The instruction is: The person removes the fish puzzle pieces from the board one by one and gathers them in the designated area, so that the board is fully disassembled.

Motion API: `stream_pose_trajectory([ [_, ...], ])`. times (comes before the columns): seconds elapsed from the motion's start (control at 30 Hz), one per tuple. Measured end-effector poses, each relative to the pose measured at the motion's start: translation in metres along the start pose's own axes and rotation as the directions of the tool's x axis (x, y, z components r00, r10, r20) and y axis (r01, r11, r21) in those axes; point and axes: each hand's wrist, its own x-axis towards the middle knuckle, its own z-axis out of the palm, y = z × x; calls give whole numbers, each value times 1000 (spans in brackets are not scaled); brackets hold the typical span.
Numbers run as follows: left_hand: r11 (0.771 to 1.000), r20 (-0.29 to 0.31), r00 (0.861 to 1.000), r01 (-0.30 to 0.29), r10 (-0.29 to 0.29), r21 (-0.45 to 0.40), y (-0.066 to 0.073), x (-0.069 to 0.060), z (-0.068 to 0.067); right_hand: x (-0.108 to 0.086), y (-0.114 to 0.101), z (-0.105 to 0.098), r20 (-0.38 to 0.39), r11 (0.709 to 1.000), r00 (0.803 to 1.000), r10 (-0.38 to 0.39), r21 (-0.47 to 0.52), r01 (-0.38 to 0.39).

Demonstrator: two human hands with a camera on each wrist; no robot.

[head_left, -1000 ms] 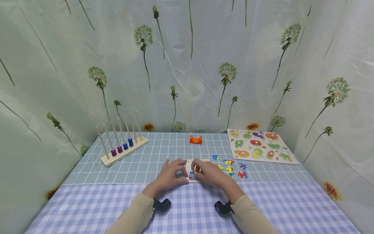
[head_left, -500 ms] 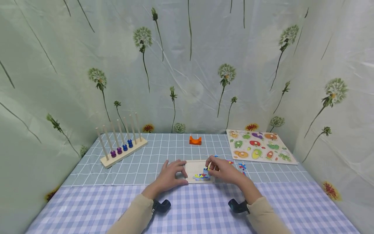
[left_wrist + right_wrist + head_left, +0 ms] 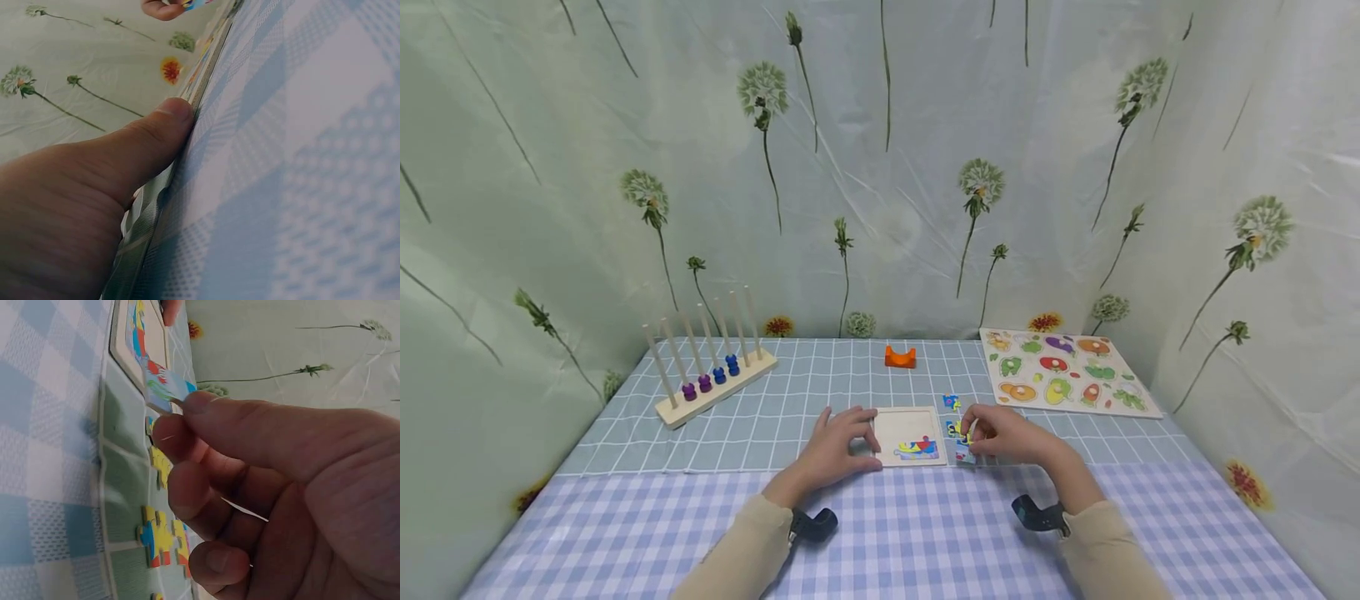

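Note:
A wooden puzzle tray [image 3: 891, 423] lies in front of me, with joined colourful pieces [image 3: 919, 448] in its near right part. My left hand [image 3: 837, 448] holds the tray at its left side, thumb at the near corner and a finger at the far one; the left wrist view shows the thumb [image 3: 153, 131] against the edge. My right hand [image 3: 1011, 437], just right of the tray, pinches a jigsaw piece [image 3: 164, 387] between thumb and forefinger, its other fingers curled. Loose yellow-and-blue jigsaw pieces [image 3: 156, 536] lie beneath the right hand, which partly hides them in the head view.
A wooden peg stand [image 3: 718, 390] with purple and blue beads stands at the left. An orange curved block [image 3: 900, 357] sits at the back, and a vegetable peg board [image 3: 1067, 371] at the back right. Another loose jigsaw piece [image 3: 951, 402] lies beyond the right hand.
My right hand has moved rightward from over the tray to beside it, carrying a piece and uncovering the joined pieces. The left hand has stayed at the tray's left side.

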Motion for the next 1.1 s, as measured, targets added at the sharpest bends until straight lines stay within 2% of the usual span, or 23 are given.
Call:
stream_pose_trajectory([
  [0.2,1000,1,1000,-4,4,4,0,0,0,2,5,5,51,1000,998,23,11,-24],
  [0.4,1000,-5,1000,-9,8,-7,0,1,-1,3,-2,10,55,995,998,40,-94,-35],
  [0.67,1000,2,1000,4,-4,-10,0,0,0,5,-3,18,15,974,999,50,-221,-45],
  [0.83,1000,1,1000,0,0,-10,0,0,-1,6,-4,18,-15,972,998,60,-227,-62],
  [1.1,1000,7,1000,8,-8,-9,2,-1,-2,5,-7,19,57,977,995,82,-204,-68],
])
